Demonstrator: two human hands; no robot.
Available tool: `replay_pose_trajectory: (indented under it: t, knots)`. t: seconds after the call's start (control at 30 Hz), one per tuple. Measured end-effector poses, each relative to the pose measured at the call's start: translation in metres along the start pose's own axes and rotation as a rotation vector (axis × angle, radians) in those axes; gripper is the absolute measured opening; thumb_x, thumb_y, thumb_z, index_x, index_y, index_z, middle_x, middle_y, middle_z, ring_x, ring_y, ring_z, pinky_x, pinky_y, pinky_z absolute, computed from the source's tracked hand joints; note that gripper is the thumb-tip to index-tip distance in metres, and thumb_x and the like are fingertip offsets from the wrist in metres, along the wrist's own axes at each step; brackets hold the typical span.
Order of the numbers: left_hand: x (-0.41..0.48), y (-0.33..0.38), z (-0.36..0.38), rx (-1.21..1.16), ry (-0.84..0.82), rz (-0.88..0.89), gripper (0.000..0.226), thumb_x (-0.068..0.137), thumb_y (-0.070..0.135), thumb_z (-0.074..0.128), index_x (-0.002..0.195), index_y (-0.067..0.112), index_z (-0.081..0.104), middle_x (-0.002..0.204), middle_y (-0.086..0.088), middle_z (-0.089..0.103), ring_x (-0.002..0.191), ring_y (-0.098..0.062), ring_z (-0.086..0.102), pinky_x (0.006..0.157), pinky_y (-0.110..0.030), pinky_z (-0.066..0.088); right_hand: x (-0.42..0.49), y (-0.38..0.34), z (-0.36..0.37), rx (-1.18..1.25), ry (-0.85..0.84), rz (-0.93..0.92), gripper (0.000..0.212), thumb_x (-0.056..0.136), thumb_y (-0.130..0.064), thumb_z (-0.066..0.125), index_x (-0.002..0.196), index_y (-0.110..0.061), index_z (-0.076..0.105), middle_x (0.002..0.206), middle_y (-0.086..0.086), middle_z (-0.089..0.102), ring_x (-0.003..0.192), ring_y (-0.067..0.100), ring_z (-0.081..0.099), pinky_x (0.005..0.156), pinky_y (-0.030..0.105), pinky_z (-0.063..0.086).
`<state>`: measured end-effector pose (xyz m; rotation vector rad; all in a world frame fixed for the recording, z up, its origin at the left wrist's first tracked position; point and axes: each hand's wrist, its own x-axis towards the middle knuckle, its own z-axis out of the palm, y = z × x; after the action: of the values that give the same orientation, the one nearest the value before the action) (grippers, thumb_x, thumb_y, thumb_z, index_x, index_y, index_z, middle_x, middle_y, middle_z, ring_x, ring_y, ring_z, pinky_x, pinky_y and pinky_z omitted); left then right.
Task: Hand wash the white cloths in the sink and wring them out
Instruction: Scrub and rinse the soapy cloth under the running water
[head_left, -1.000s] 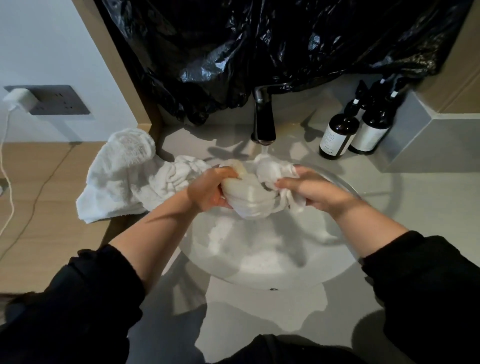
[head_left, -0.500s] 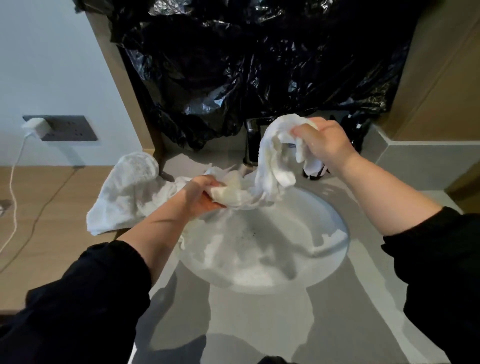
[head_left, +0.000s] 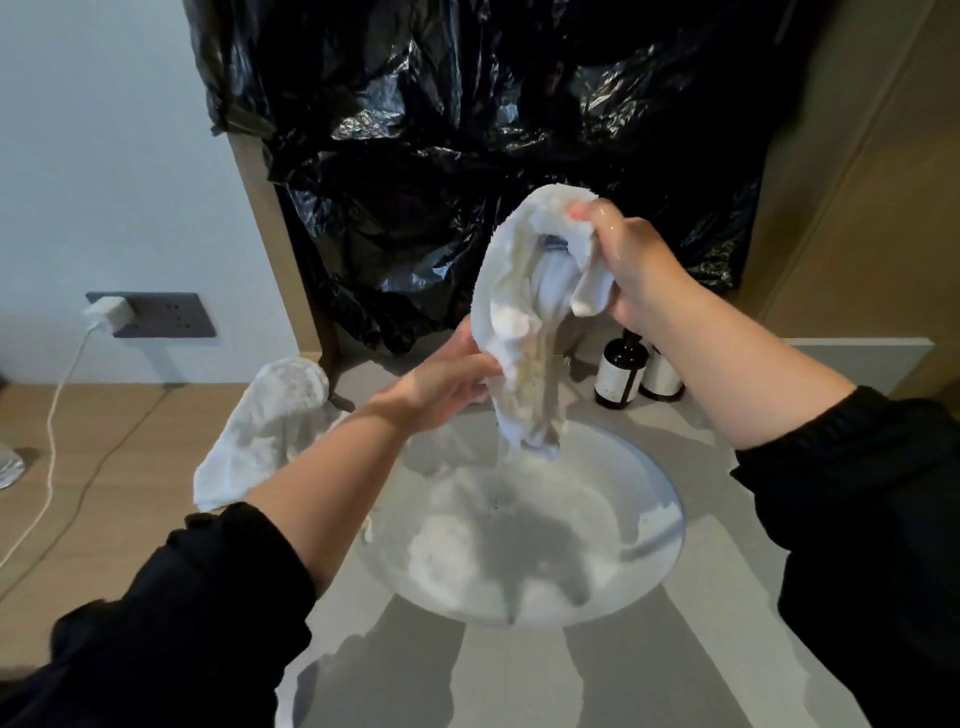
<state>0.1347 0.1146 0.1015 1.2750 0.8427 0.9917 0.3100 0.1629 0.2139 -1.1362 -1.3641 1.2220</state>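
Observation:
A wet white cloth hangs above the round sink, dripping a thin stream of water into it. My right hand grips the cloth's top end, raised high in front of the black plastic. My left hand holds the cloth lower down on its left side, just over the sink's far rim. Soapy water and foam lie in the basin. More white cloths are heaped on the counter left of the sink. The tap is hidden behind the hanging cloth.
Two dark brown bottles stand on the grey counter behind the sink at the right. A wall socket with a white charger and its cable is at the left, above a wooden ledge. Black plastic sheeting covers the wall behind.
My right hand has lifted its end of the cloth from the sink up high. The cloth now hangs stretched and dripping, and my left hand has risen with it.

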Motion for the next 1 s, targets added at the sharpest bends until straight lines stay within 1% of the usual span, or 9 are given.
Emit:
replay_pose_trajectory:
  t: [0.13,0.2,0.23,0.33,0.47,0.6,0.77,0.9,1.0]
  knots:
    - [0.010,0.004,0.015,0.244,-0.103,0.055,0.096,0.074,0.011,0.074,0.150,0.018,0.016,0.133,0.000,0.053,0.122,-0.012,0.054,0.097,-0.027,0.047,0.002,-0.009,-0.009,0.223,-0.117,0.001,0.063,0.061,-0.040,0.071,0.109,0.000,0.062,0.091,0.010,0.063,0.084,0.023,0.065,0.068,0.031,0.052]
    - [0.016,-0.001,0.023,0.380,-0.100,0.087,0.087,0.076,0.012,0.075,0.148,0.015,0.026,0.130,0.004,0.055,0.125,-0.010,0.052,0.100,-0.027,0.044,0.000,-0.009,-0.011,0.324,-0.179,-0.016,0.039,0.068,-0.034,0.063,0.094,-0.004,0.064,0.080,0.005,0.060,0.073,0.016,0.062,0.057,0.025,0.044]
    - [0.020,-0.004,0.027,0.380,-0.035,0.092,0.082,0.073,0.017,0.078,0.143,0.013,0.035,0.127,0.001,0.059,0.123,-0.012,0.054,0.102,-0.031,0.044,-0.003,-0.009,-0.010,0.374,-0.200,-0.006,0.025,0.077,-0.029,0.056,0.081,-0.007,0.068,0.072,0.003,0.060,0.066,0.014,0.061,0.055,0.023,0.041]
    - [0.029,-0.012,0.029,0.414,0.207,0.154,0.062,0.065,0.029,0.082,0.118,0.006,0.061,0.112,-0.010,0.068,0.110,-0.018,0.063,0.099,-0.038,0.048,-0.003,0.001,-0.010,0.503,-0.216,0.007,0.040,0.092,-0.021,0.040,0.066,-0.010,0.068,0.059,0.002,0.062,0.055,0.013,0.062,0.052,0.023,0.043]
    - [0.030,-0.014,0.011,0.435,0.305,0.106,0.025,0.076,0.007,0.079,0.099,0.000,0.070,0.092,-0.006,0.070,0.082,-0.005,0.065,0.076,-0.020,0.051,-0.004,0.012,-0.037,0.619,-0.192,0.056,0.039,0.093,-0.020,0.041,0.069,-0.009,0.069,0.063,0.004,0.065,0.061,0.016,0.065,0.057,0.023,0.051]
    - [0.024,0.000,-0.007,0.553,0.157,-0.010,0.037,0.073,0.000,0.078,0.107,0.009,0.067,0.090,0.006,0.068,0.071,0.010,0.062,0.067,-0.005,0.047,-0.002,0.057,-0.086,0.274,-0.143,0.133,0.025,0.095,-0.019,0.039,0.094,-0.009,0.062,0.079,0.008,0.065,0.071,0.021,0.065,0.064,0.032,0.056]
    - [0.026,0.015,-0.010,0.513,0.062,-0.029,0.054,0.056,0.014,0.079,0.107,0.003,0.065,0.095,-0.005,0.068,0.086,-0.010,0.065,0.079,-0.025,0.054,0.002,0.121,-0.116,-0.276,-0.277,0.425,0.010,0.086,-0.018,0.058,0.094,-0.014,0.062,0.089,0.017,0.053,0.073,0.021,0.053,0.065,0.034,0.044]
    - [0.033,0.024,0.011,0.748,0.004,-0.076,0.034,0.067,0.011,0.079,0.098,0.010,0.067,0.093,-0.008,0.069,0.084,-0.014,0.065,0.076,-0.028,0.053,-0.002,0.110,-0.087,-0.144,-0.401,0.280,0.059,0.079,-0.036,0.068,0.133,-0.031,0.047,0.138,-0.003,0.049,0.127,0.013,0.046,0.107,0.037,0.035]
    - [0.033,0.023,0.013,0.708,-0.155,-0.129,0.025,0.076,0.005,0.075,0.097,0.014,0.064,0.089,-0.005,0.069,0.075,-0.004,0.065,0.066,-0.016,0.051,-0.010,0.108,-0.052,-0.517,-0.644,0.095,0.094,0.068,-0.039,0.077,0.147,-0.038,0.025,0.137,-0.013,0.042,0.125,0.004,0.044,0.101,0.023,0.037]
